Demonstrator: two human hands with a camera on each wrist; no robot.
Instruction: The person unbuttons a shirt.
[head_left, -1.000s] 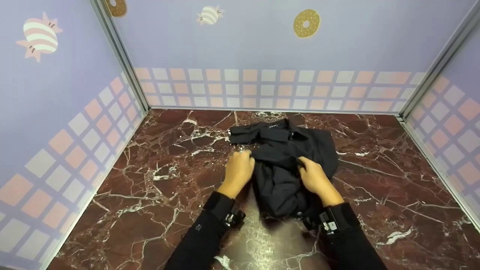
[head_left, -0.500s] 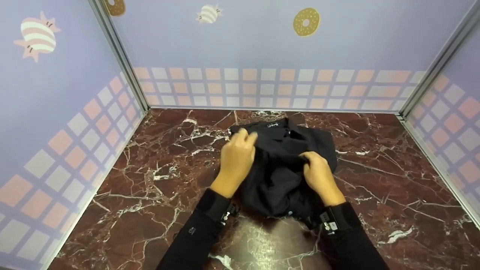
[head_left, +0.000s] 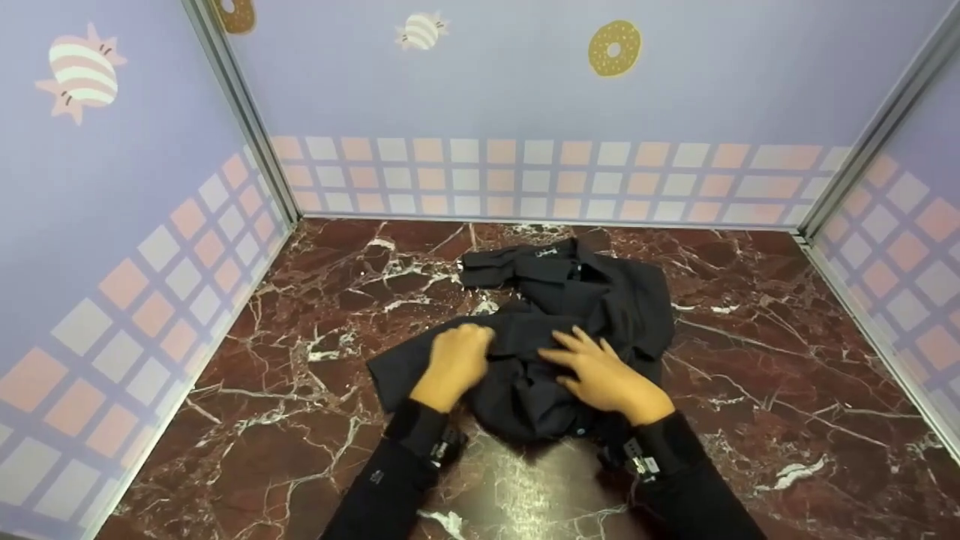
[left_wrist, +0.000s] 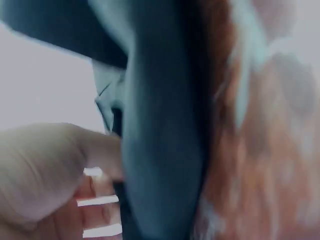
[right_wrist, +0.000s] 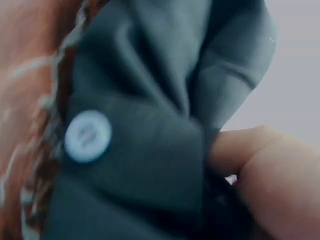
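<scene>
A crumpled black shirt [head_left: 637,300] with a collar lies on the marble-patterned surface before me. My left hand [head_left: 456,360] holds its cloth with curled fingers at the left side; a sleeve-like strip [head_left: 405,364] stretches leftward beneath that hand. In the left wrist view the thumb [left_wrist: 100,152] meets a dark fold [left_wrist: 160,120]. My right hand [head_left: 604,375] lies over the shirt's middle with its fingers spread. A pale button [right_wrist: 88,136] shows on the cloth close by the right thumb [right_wrist: 240,150] in the right wrist view.
The marble-patterned surface [head_left: 772,375] is bounded by a back wall [head_left: 510,82], a left wall [head_left: 150,150] and a right wall [head_left: 922,195], with metal strips at the corners. Dark sleeves and wrist cameras cover both forearms.
My left hand lifted toward the collar, then came back down and left, and a strip of cloth now extends leftward. The right hand let go of its fold and spread its fingers.
</scene>
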